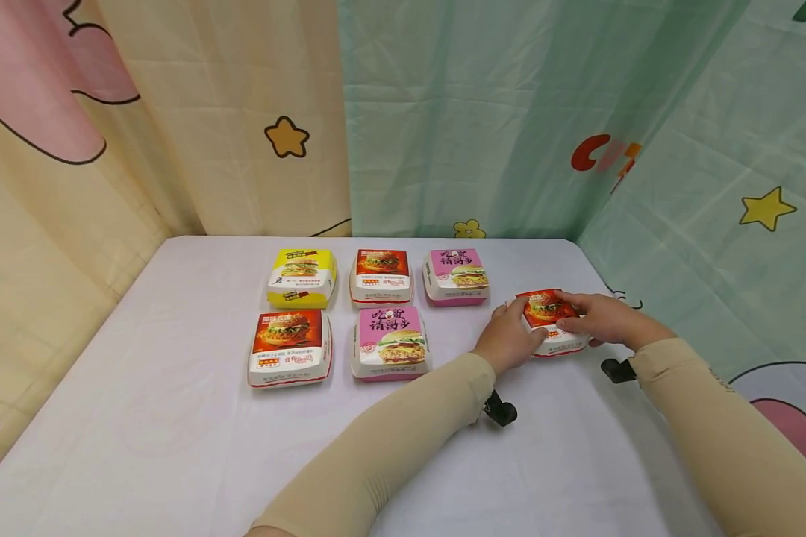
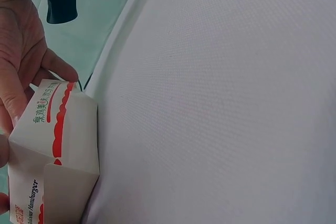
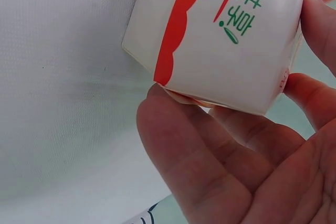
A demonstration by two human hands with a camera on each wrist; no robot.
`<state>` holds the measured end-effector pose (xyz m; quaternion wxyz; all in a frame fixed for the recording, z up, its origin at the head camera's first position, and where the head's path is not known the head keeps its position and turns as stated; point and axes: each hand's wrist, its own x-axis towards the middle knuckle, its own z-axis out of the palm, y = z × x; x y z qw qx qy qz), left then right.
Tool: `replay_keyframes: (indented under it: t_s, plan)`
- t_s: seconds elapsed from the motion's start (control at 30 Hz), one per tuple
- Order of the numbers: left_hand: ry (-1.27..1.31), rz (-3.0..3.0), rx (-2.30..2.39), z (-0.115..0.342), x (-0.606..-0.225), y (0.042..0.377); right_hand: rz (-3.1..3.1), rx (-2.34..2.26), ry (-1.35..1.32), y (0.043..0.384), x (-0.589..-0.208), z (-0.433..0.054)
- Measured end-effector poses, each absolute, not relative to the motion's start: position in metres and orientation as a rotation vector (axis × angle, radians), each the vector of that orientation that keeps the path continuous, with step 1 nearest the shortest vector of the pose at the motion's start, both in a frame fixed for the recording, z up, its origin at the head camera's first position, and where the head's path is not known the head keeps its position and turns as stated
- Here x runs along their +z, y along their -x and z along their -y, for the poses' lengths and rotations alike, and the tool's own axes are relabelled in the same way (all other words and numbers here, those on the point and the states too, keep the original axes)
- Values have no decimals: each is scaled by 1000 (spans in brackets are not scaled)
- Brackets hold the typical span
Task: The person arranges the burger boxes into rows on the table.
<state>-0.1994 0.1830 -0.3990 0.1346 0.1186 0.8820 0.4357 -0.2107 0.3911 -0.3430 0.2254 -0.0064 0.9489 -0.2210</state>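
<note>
At the right of the table, both hands hold one red and white burger box (image 1: 556,341), its printed lid facing up. My left hand (image 1: 509,337) grips its left side, thumb along the near edge. On the right side, my right hand (image 1: 601,319) pinches it, with the thumb on the lid and fingers around the lower edge. Green lettering and a red scalloped band show on the box side (image 3: 226,51) in the right wrist view. In the left wrist view, the box (image 2: 76,135) is close to the cloth; whether it rests fully there I cannot tell.
Left of the hands, closed burger boxes form two rows. At the back are a yellow box (image 1: 302,272), a red and white box (image 1: 381,276) and a pink box (image 1: 457,276). In front are another red box (image 1: 291,343) and another pink box (image 1: 391,343). Curtains (image 1: 443,149) surround the white-clothed table (image 1: 175,418).
</note>
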Motion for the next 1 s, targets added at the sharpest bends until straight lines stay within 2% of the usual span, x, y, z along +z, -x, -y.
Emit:
replay_keyframes:
  t_s: [1.0]
  plan:
    - [-319, -2523, 1307, -161, -401, 191, -2622, -604, 44, 205, -349, -368]
